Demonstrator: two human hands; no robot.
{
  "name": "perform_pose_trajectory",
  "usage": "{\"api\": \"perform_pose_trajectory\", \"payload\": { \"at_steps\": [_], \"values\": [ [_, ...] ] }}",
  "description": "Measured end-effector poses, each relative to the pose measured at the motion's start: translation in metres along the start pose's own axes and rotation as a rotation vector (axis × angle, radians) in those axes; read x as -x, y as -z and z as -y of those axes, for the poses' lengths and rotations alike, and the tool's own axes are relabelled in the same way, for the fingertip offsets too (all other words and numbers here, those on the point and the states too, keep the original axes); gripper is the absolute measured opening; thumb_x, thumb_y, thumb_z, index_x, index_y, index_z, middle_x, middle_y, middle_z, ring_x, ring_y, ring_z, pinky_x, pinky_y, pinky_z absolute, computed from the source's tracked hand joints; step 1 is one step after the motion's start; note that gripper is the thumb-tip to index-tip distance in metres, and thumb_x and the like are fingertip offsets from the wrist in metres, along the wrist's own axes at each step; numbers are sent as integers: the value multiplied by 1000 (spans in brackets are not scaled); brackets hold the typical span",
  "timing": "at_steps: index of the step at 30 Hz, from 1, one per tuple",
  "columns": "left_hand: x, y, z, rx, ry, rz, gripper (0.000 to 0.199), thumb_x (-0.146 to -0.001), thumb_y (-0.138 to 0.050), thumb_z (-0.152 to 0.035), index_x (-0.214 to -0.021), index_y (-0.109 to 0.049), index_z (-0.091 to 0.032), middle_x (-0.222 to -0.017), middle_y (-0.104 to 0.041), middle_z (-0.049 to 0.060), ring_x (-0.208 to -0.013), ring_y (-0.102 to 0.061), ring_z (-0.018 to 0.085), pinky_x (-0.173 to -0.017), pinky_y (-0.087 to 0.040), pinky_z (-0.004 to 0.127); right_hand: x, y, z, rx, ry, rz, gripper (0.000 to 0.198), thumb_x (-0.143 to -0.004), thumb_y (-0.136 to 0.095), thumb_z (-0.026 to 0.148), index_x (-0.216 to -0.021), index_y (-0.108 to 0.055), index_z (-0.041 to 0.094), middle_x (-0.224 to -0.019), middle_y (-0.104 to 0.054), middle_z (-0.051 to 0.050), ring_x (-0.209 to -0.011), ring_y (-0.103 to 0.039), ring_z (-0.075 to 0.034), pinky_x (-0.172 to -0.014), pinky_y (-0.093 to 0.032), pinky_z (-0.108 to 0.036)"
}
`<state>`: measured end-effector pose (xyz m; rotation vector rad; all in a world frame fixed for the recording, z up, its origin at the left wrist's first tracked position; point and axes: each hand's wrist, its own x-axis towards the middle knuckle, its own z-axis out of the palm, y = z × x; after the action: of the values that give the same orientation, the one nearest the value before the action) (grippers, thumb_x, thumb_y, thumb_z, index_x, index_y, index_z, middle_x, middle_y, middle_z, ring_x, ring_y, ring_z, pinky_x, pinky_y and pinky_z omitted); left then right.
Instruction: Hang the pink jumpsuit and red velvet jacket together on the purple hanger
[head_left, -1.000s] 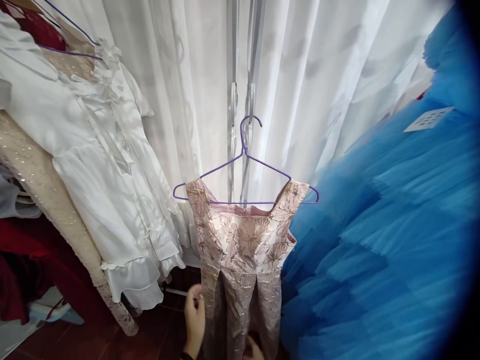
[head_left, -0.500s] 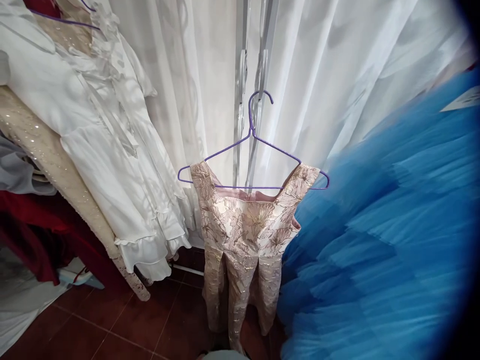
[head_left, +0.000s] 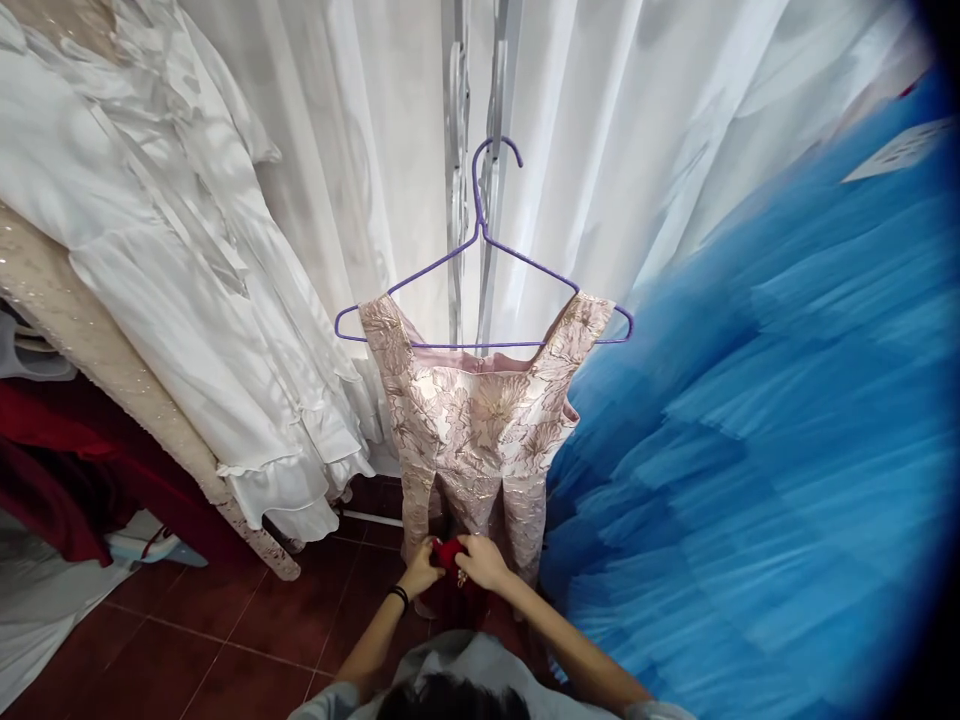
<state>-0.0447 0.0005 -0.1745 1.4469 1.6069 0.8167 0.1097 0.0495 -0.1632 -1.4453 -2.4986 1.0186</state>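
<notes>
Low in the middle, both my hands hold a small red item [head_left: 448, 553] that looks like fabric. Something gold and beaded hangs by it; its exact kind is unclear. My left hand [head_left: 422, 571], with a black band at the wrist, pinches its left side. On the other side my right hand [head_left: 484, 563] has its fingers closed on it. Just behind the hands hangs a pink and gold brocade dress [head_left: 480, 420] with wide straps, its lower part partly covered by them. A purple hanger [head_left: 480, 232] carries the dress.
White dresses [head_left: 180, 260] and a beige sequined garment [head_left: 97, 340] hang at the left, with dark red cloth [head_left: 97, 480] below. Blue layered tulle [head_left: 765, 430] fills the right side. White curtains [head_left: 600, 130] hang behind; reddish-brown tiles [head_left: 262, 620] cover the floor.
Both hands have come into view at the bottom, holding the red item. The dress and its surroundings appear shifted up and left in the view.
</notes>
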Motion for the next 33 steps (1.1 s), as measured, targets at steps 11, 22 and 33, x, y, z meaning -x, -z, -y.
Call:
{"api": "perform_pose_trajectory", "payload": {
  "at_steps": [11, 22, 33],
  "values": [
    [4, 126, -167, -264, -413, -198, 40, -80, -65, -57, -77, -66, -17, -76, -66, 4, -71, -58, 19, -71, -45, 30, 49, 235, 83, 67, 532, -460, 33, -83, -42, 19, -100, -71, 17, -118, -68, -12, -111, -62, -24, -101, -44, -39],
    [54, 200, -245, -178, -488, -352, 32, -82, -64, -43, -64, -55, -18, -62, -52, -3, -61, -48, 13, -59, -38, 25, 51, 287, 168, -226, 737, -486, 22, -71, -41, 16, -69, -63, 14, -81, -65, -7, -84, -61, -19, -81, -46, -29],
    [82, 248, -218, -283, -581, -1303, 29, -85, -61, -33, -63, -48, -19, -57, -39, -6, -57, -36, 11, -58, -32, 26, 25, 314, 129, -221, 353, -578, 37, -64, -44, 15, -92, -68, 10, -80, -68, -10, -74, -63, -22, -69, -50, -32]
  ]
}}
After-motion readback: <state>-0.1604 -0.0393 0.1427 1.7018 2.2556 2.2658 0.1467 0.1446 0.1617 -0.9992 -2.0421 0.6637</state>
